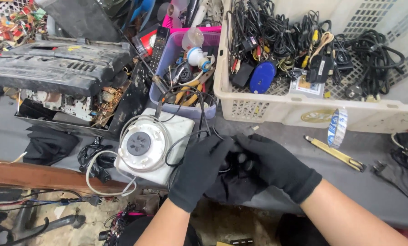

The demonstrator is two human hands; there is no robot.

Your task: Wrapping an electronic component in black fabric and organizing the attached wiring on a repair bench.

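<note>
At the desk's front edge | left hand [199, 171] and right hand [272, 166], black-gloved, closed together around a small dark object [240, 161], hard to identify | white appliance base [151, 146] just left, black cable [199, 132] trailing | yellow-handled cutter [336, 153] right

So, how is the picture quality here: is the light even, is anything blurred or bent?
Head view: soft, even light with no hard glare; the white crate is bright yet readable. The left hand and right hand, both in black gloves, merge with the dark thing between them, so its shape is hard to tell. Edges bend slightly, like a wide lens; the floor below is dim.
</note>
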